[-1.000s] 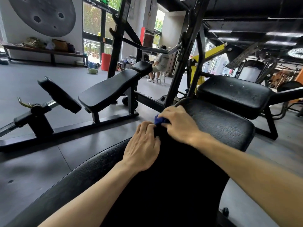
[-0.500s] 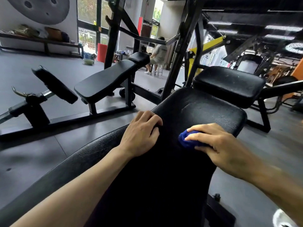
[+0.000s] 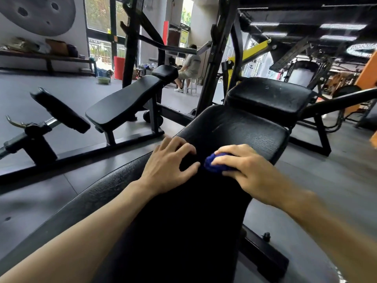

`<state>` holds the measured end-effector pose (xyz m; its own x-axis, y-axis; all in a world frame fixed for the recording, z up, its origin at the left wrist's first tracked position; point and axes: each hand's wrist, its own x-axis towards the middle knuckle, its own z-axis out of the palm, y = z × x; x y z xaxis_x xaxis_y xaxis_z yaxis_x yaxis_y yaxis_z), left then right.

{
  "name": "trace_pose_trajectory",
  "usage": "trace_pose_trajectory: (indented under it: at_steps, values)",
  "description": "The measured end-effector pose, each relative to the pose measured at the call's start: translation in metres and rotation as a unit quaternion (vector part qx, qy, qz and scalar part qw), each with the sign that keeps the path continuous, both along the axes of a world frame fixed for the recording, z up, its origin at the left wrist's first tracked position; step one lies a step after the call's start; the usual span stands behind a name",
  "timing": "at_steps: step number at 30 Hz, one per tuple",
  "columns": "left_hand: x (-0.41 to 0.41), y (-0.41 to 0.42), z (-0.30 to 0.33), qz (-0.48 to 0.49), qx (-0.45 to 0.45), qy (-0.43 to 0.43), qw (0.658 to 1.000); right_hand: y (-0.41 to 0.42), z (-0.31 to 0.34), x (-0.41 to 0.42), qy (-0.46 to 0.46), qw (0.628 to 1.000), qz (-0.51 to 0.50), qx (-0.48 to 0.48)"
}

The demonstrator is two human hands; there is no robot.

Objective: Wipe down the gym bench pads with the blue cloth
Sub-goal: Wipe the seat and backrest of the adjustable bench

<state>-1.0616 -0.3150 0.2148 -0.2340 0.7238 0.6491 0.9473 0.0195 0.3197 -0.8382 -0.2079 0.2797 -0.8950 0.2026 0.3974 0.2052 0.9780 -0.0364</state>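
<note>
The long black bench pad (image 3: 240, 127) runs from the lower middle of the view toward a smaller black seat pad (image 3: 269, 94) beyond it. My right hand (image 3: 244, 170) holds a bunched blue cloth (image 3: 214, 165) and presses it onto the long pad near its middle. My left hand (image 3: 169, 164) rests on the pad's left edge just beside the cloth, fingers spread and slightly bent. Most of the cloth is hidden under my right fingers.
A second black bench (image 3: 124, 103) with a tilted pad (image 3: 59, 111) stands to the left on the grey floor. A black rack upright (image 3: 214, 58) rises behind the pad. A person (image 3: 189, 66) sits on a stool far back. More machines crowd the right.
My right hand has swept the cloth from the pad's left edge out to the right, then back left toward my left hand. The left hand stayed on the pad's edge.
</note>
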Motion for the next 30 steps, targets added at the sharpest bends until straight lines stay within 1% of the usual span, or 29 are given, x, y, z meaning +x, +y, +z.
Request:
trace_pose_trajectory:
  at_steps: [2, 4, 6, 8, 10, 12, 16, 19, 21, 24, 27, 30]
  values:
    - [0.007, 0.001, 0.001, -0.006, -0.004, -0.025, 1.000, -0.006, -0.001, 0.035, 0.001, 1.000, -0.009, 0.007]
    - [0.018, 0.003, 0.003, -0.013, -0.009, -0.030, 0.999, -0.008, -0.003, 0.045, 0.014, 1.000, -0.020, 0.011]
    - [0.030, 0.005, 0.003, -0.010, -0.007, -0.030, 0.999, -0.005, -0.004, 0.027, 0.026, 0.999, -0.026, 0.020]
    - [0.035, 0.008, 0.001, 0.013, 0.006, -0.044, 0.999, 0.002, -0.007, -0.006, 0.047, 0.998, -0.028, 0.027]
    - [0.033, 0.008, -0.001, 0.035, 0.015, -0.088, 0.995, 0.004, -0.010, -0.034, 0.053, 0.997, -0.046, 0.020]
    - [0.032, 0.007, -0.002, 0.037, 0.014, -0.111, 0.993, -0.001, -0.012, -0.033, 0.054, 0.997, -0.044, 0.019]
    - [0.035, 0.003, -0.005, 0.014, 0.023, -0.059, 0.998, -0.015, -0.013, 0.038, 0.034, 0.999, -0.022, 0.020]
    - [0.034, 0.003, -0.007, -0.012, 0.029, -0.022, 0.999, -0.023, -0.015, 0.073, 0.058, 0.998, -0.025, 0.031]
    - [0.034, 0.002, -0.006, -0.020, 0.026, -0.018, 0.999, -0.018, -0.015, 0.061, 0.065, 0.997, -0.039, 0.035]
    - [0.035, 0.001, -0.005, -0.019, 0.021, -0.020, 0.999, 0.002, -0.005, 0.007, 0.068, 0.995, -0.071, 0.028]
    - [0.035, 0.002, -0.005, -0.017, 0.013, -0.032, 0.999, 0.015, 0.003, -0.039, 0.048, 0.992, -0.113, 0.002]
    - [0.036, 0.001, -0.005, -0.020, 0.014, -0.028, 0.999, 0.009, 0.005, -0.021, 0.044, 0.994, -0.105, -0.005]
